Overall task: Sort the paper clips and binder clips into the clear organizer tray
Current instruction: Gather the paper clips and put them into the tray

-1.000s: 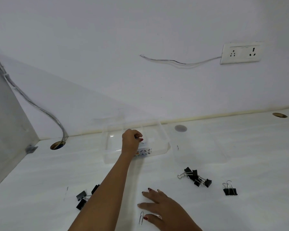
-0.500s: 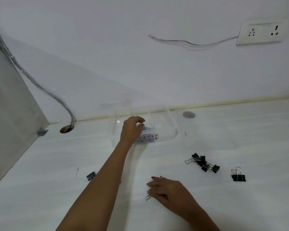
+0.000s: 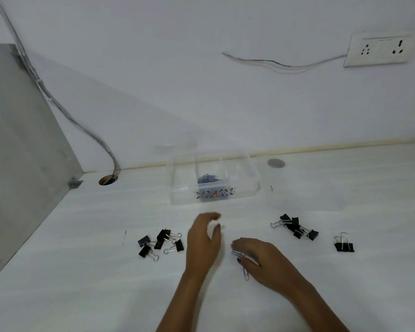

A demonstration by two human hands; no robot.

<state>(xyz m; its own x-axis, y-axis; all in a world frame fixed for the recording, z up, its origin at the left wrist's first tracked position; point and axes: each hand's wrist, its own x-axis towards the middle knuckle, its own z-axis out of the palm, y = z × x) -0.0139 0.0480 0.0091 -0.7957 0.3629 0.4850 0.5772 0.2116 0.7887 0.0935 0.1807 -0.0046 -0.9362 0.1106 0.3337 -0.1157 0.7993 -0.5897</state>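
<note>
The clear organizer tray (image 3: 244, 188) stands at the back of the white table, with a heap of blue paper clips (image 3: 207, 179) in its middle compartment. My left hand (image 3: 203, 240) hovers in front of the tray, fingers apart and empty. My right hand (image 3: 261, 257) rests on the table, its fingers pinching a silver paper clip (image 3: 238, 254). Another paper clip (image 3: 246, 275) lies just under that hand. Black binder clips lie in a left pile (image 3: 161, 243), a right pile (image 3: 296, 227), and one alone (image 3: 343, 244) at far right.
The tray's clear lid (image 3: 304, 190) lies flat to the right of the tray. A cable hole (image 3: 108, 180) with cables sits at back left beside a grey side panel (image 3: 17, 152). A wall socket (image 3: 379, 51) hangs at upper right.
My left hand has come back from inside the tray toward me and is now empty. My right hand has closed its fingers on a paper clip on the table.
</note>
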